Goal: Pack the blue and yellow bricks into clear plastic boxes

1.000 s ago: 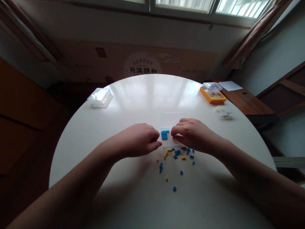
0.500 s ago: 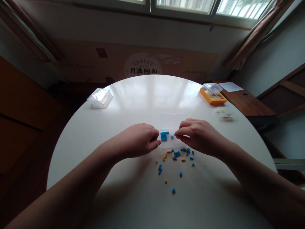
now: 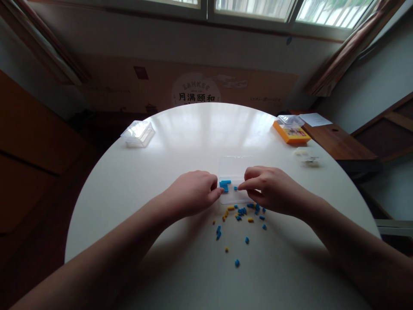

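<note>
A shallow clear plastic case [image 3: 238, 199] lies open on the table, its lid [image 3: 235, 165] folded back. Rows of small blue bricks [image 3: 223, 187] sit at its left side, and a single blue brick [image 3: 235, 188] lies to their right. My left hand [image 3: 196, 191] is at the case's left edge, fingers loosely curled and thumb apart from them, the thumb tip touching the rows. With index finger stretched out, my right hand [image 3: 267, 185] touches the single brick; its thumb is held away. Loose blue bricks [image 3: 241, 211] and yellow bricks [image 3: 251, 220] lie scattered in front.
Clear plastic boxes [image 3: 138, 133] stand at the far left of the round white table [image 3: 180, 146]. An orange box [image 3: 292, 135] with a clear lid on top is at the far right, near a small clear packet [image 3: 308, 157]. A wooden desk [image 3: 342, 142] stands beyond.
My right index finger has come down and left onto the single blue brick, and its thumb has spread away. My left thumb has moved right to the blue rows. The view has shifted slightly.
</note>
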`<action>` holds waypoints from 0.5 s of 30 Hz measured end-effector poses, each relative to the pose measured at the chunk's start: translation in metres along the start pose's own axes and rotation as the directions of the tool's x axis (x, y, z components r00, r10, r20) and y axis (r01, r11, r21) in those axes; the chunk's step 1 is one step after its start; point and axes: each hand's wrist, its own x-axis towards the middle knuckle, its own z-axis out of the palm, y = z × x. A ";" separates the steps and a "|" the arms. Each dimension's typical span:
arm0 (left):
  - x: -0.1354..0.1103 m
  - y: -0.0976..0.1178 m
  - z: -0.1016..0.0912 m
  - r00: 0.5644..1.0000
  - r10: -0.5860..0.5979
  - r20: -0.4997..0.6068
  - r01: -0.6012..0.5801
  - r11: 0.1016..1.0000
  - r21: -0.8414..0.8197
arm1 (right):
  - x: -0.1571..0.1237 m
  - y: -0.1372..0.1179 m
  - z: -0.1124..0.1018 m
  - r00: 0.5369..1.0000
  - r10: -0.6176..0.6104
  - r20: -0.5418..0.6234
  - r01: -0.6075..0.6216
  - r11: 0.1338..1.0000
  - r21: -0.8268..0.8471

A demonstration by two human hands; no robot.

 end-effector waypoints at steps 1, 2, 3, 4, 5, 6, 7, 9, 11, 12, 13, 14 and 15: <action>0.000 0.001 0.000 1.000 -0.008 -0.001 0.008 1.000 -0.003 | 0.001 -0.001 0.000 1.000 0.000 0.001 0.000 1.000 -0.001; 0.000 0.001 0.001 1.000 -0.016 0.001 0.016 1.000 -0.008 | 0.001 -0.001 0.001 1.000 0.004 0.000 -0.004 1.000 -0.002; 0.000 0.001 0.001 1.000 -0.020 0.002 0.020 1.000 -0.013 | 0.002 -0.002 0.001 1.000 0.009 -0.002 -0.009 1.000 -0.003; 0.000 0.001 0.001 1.000 -0.022 0.001 0.022 1.000 -0.017 | 0.002 -0.002 0.002 1.000 0.014 -0.005 -0.014 1.000 -0.004; 0.000 0.001 0.002 1.000 -0.023 -0.001 0.023 1.000 -0.018 | 0.002 -0.003 0.003 1.000 0.021 -0.009 -0.022 1.000 -0.004; 0.000 0.001 0.002 1.000 -0.022 -0.004 0.021 1.000 -0.017 | 0.003 -0.003 0.005 1.000 0.027 -0.013 -0.027 1.000 -0.004; 0.001 0.001 0.002 1.000 -0.019 -0.007 0.019 1.000 -0.013 | 0.003 -0.003 0.006 0.999 0.029 -0.016 -0.029 1.000 -0.002; 0.001 0.000 0.002 1.000 -0.011 -0.017 0.011 1.000 -0.006 | 0.003 -0.003 0.008 0.999 0.030 -0.020 -0.030 1.000 -0.002; 0.001 0.000 0.002 1.000 -0.001 -0.026 0.001 1.000 0.001 | 0.004 -0.002 0.009 0.999 0.028 -0.022 -0.028 1.000 -0.009; 0.001 0.001 0.002 1.000 0.003 -0.027 -0.003 1.000 0.001 | 0.004 -0.002 0.010 0.999 0.025 -0.022 -0.025 1.000 -0.013; 0.001 0.001 0.002 1.000 0.005 -0.023 -0.005 1.000 -0.002 | 0.004 -0.002 0.010 0.999 0.022 -0.023 -0.023 1.000 -0.019; 0.000 0.001 0.002 1.000 0.004 -0.019 -0.004 1.000 -0.009 | 0.005 -0.002 0.010 1.000 0.019 -0.025 -0.020 1.000 -0.024; 0.000 0.001 0.001 1.000 0.002 -0.012 -0.002 1.000 -0.018 | 0.005 -0.002 0.010 1.000 0.013 -0.028 -0.014 0.999 -0.028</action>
